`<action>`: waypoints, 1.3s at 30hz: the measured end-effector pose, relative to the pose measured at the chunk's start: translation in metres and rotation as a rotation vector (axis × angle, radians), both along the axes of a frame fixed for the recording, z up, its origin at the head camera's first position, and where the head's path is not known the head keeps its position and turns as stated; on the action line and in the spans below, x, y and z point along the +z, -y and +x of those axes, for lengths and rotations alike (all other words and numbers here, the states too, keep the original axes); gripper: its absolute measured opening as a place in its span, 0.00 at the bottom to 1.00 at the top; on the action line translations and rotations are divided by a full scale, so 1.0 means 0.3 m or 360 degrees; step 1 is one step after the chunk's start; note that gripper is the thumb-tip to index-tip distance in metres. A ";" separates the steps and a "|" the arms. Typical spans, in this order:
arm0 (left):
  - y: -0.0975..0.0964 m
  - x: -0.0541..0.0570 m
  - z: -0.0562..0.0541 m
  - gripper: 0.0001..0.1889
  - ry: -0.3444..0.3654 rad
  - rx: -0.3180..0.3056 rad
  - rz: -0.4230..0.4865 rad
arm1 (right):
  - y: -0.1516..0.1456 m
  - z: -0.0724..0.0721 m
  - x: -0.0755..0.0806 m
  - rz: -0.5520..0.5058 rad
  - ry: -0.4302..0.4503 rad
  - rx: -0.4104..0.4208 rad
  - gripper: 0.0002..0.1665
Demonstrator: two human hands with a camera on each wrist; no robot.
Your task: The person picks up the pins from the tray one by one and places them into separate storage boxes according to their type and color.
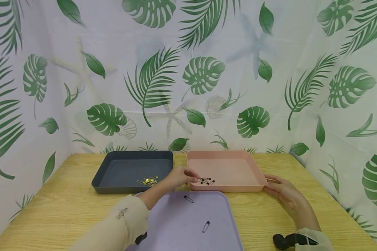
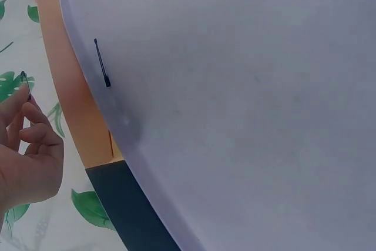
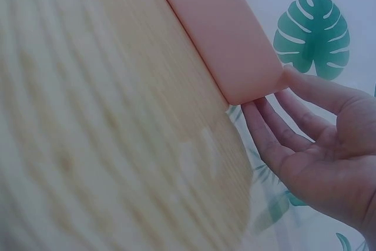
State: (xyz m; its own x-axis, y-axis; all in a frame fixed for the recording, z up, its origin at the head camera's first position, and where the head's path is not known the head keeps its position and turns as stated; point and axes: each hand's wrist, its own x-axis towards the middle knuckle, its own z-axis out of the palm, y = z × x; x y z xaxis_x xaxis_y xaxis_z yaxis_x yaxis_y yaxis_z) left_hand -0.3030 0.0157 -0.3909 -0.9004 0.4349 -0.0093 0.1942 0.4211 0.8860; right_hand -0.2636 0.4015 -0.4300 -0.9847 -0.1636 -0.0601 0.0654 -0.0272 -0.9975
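My left hand reaches over the near left part of the pink tray. Its thumb and index finger pinch a black safety pin, seen best in the left wrist view. Several black safety pins lie in a small pile inside that tray, just right of the fingertips. At the tray's right front corner, my right hand holds the edge. In the right wrist view its thumb is at the rim and the fingers are against the end wall. Two more black safety pins lie apart on the lilac tray.
Left of the pink tray stands a dark blue-grey tray with several yellow safety pins near its front. All three trays are on a wooden table. Behind it hangs a leaf-printed cloth.
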 end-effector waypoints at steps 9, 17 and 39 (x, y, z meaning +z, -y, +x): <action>-0.043 0.002 -0.042 0.05 -0.0036 0.0090 -0.0054 | -0.002 -0.002 0.001 0.0023 0.0013 -0.0004 0.34; -0.061 -0.008 -0.088 0.04 -0.0003 0.0143 0.0015 | -0.005 0.000 0.003 0.0055 0.0033 0.0003 0.35; -0.129 0.000 -0.128 0.05 -0.0005 0.0149 0.0085 | -0.004 -0.002 0.000 0.0041 0.0033 -0.0006 0.34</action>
State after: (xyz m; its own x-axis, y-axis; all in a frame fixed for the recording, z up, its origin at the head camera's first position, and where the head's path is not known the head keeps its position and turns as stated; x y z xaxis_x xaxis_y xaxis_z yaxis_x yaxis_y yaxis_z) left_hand -0.3415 0.0542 -0.3909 -0.9372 0.3484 0.0146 0.1590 0.3897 0.9071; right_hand -0.2642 0.4027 -0.4298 -0.9838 -0.1580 -0.0846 0.0860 -0.0018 -0.9963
